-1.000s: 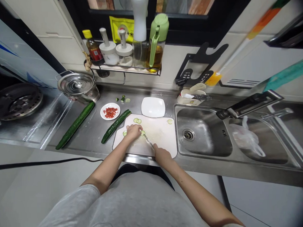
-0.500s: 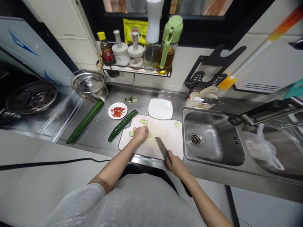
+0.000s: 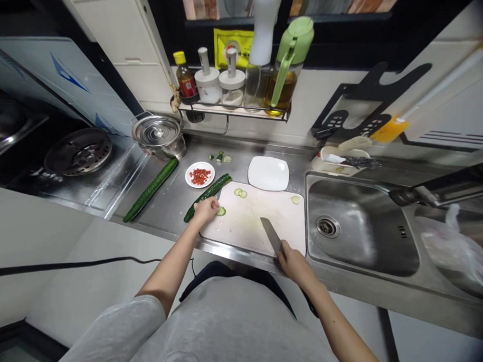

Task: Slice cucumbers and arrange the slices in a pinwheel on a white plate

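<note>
My right hand [image 3: 298,262] grips the handle of a kitchen knife [image 3: 270,232], its broad blade angled over the right part of the white cutting board [image 3: 243,228]. My left hand [image 3: 205,209] is at the board's left edge, its fingers curled together beside a cucumber slice [image 3: 221,211]. Whatever the fingers hold is hidden. Partly behind this hand a cucumber [image 3: 213,187] lies across the board's left corner. A few more cucumber slices [image 3: 241,193] rest near the board's back edge, and another slice [image 3: 295,200] lies at its back right corner.
Behind the board stand a white plate [image 3: 268,173], a small dish of chopped red pepper [image 3: 189,175] and cucumber ends [image 3: 219,157]. A second cucumber [image 3: 151,190] and a steel pot [image 3: 159,136] are on the left. The sink [image 3: 354,227] borders the right, below a condiment rack [image 3: 236,112].
My left hand has moved left across the board, towards its left edge and the nearer cucumber. My right hand still holds the knife in about the same place. The view has shifted left.
</note>
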